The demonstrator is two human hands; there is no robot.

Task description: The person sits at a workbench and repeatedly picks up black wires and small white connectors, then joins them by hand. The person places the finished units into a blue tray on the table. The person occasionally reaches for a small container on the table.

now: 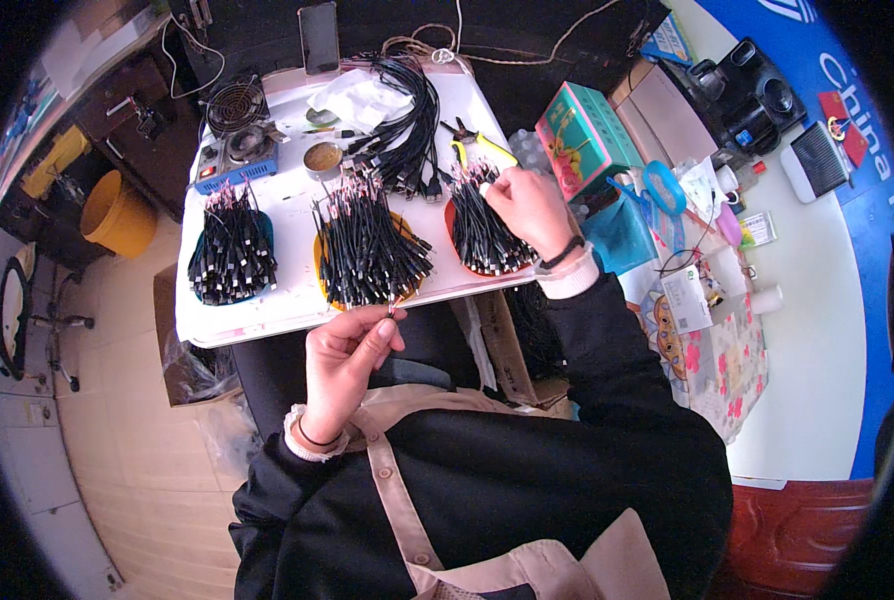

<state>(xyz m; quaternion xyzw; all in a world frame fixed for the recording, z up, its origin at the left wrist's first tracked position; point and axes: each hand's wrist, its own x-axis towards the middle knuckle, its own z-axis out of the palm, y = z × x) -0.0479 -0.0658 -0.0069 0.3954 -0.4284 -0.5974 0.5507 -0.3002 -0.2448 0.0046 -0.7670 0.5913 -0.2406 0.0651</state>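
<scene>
My left hand (352,355) is at the table's front edge, thumb and finger pinched on a short black cable (391,308) whose thin wire end sticks up. Behind it a yellow tray (319,285) holds a thick bundle of black cables (367,245) with stripped wire ends. My right hand (532,205) reaches over the red tray (497,272) on the right, fingers closed at the wire ends of its black cables (482,225). A small pale bit shows at those fingertips; what they grip is hidden. A teal tray (202,290) at left carries more cables (232,255).
Behind the trays are a blue soldering device (237,172), a round tin (322,157), loose long cables (407,120) and yellow-handled pliers (482,150). A phone (318,38) stands at the back. A green box (587,140) stands right of the table.
</scene>
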